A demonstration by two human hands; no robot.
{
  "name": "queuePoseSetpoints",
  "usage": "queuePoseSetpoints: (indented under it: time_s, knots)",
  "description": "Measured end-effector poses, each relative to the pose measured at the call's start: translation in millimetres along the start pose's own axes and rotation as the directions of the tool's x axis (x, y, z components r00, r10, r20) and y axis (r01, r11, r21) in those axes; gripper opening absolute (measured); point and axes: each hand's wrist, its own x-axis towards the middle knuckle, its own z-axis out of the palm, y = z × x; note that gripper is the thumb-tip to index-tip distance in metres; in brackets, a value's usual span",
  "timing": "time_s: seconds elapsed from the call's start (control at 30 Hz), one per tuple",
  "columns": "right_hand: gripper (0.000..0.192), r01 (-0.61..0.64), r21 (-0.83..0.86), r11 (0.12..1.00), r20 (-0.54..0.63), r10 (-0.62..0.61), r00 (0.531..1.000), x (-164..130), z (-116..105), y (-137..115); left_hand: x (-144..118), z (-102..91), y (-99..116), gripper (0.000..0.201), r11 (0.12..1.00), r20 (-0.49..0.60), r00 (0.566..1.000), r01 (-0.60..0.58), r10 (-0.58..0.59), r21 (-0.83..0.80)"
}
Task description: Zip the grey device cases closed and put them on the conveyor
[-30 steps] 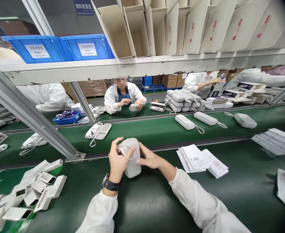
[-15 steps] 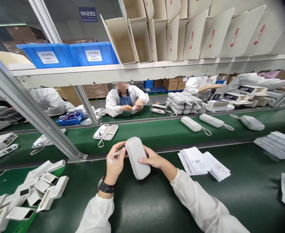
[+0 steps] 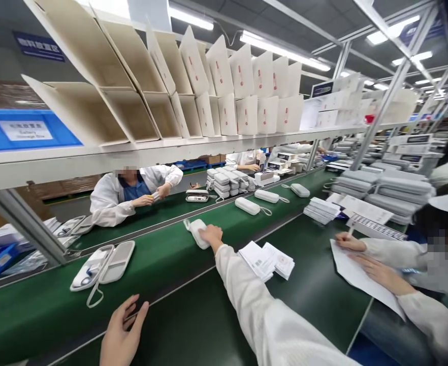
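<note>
My right hand [image 3: 211, 235] is stretched out over the green conveyor belt [image 3: 163, 254] and rests on a shut grey zip case [image 3: 198, 233] lying on the belt. My left hand [image 3: 122, 335] hovers low near the belt's front edge, fingers apart, holding nothing. An open grey case [image 3: 102, 264] with a white device inside and a wrist strap lies on the belt just beyond my left hand.
Leaflets [image 3: 266, 259] lie right of my right arm. More shut cases [image 3: 247, 205] ride the belt further along. A person at my right writes on a sheet [image 3: 355, 272]. A person in white [image 3: 130, 193] works across the belt. Folded cartons [image 3: 193, 96] fill the shelf above.
My right hand carried the shut case from in front of me out onto the belt and set it down. My left hand let go and dropped back. The view swung right.
</note>
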Motion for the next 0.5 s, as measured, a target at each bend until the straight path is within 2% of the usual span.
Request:
queuePoseSetpoints:
  time_s: [0.07, 0.13, 0.2, 0.27, 0.33, 0.4, 0.5]
  knots:
    - [0.052, -0.023, -0.044, 0.999, -0.073, 0.019, 0.997, 2.8, -5.1, 1.6, 1.4, -1.0, -7.9, 0.072, 0.997, -0.036, 0.997, -0.064, 0.066, 0.039]
    - [0.060, 0.049, -0.059, 0.997, -0.115, -0.056, 0.992, -6.7, 2.5, -1.3, -1.2, -1.6, -12.6, 0.068, 0.990, -0.097, 0.986, -0.127, 0.133, 0.062]
    - [0.058, 0.188, -0.036, 0.982, -0.078, -0.190, 0.979, -24.0, 25.8, -8.9, -2.0, -2.3, -14.1, 0.062, 0.974, -0.147, 0.965, -0.204, 0.217, 0.094]
    - [0.049, 0.319, 0.030, 0.947, 0.055, -0.320, 0.946, -45.6, 62.4, -19.4, 5.6, -5.9, -12.6, 0.057, 0.953, -0.167, 0.944, -0.262, 0.286, 0.151]
    - [0.044, 0.380, 0.107, 0.919, 0.228, -0.394, 0.890, -65.9, 104.8, -30.5, 26.1, -15.7, -10.1, 0.053, 0.951, -0.218, 0.939, -0.219, 0.266, 0.219]
    - [0.043, 0.384, 0.153, 0.911, 0.366, -0.413, 0.834, -78.5, 143.8, -42.0, 59.0, -31.9, -7.8, 0.053, 0.957, -0.307, 0.931, -0.116, 0.198, 0.266]
    - [0.047, 0.374, 0.158, 0.914, 0.446, -0.404, 0.799, -78.4, 185.1, -61.1, 120.7, -58.2, -6.0, 0.059, 0.962, -0.427, 0.900, 0.032, 0.091, 0.273]
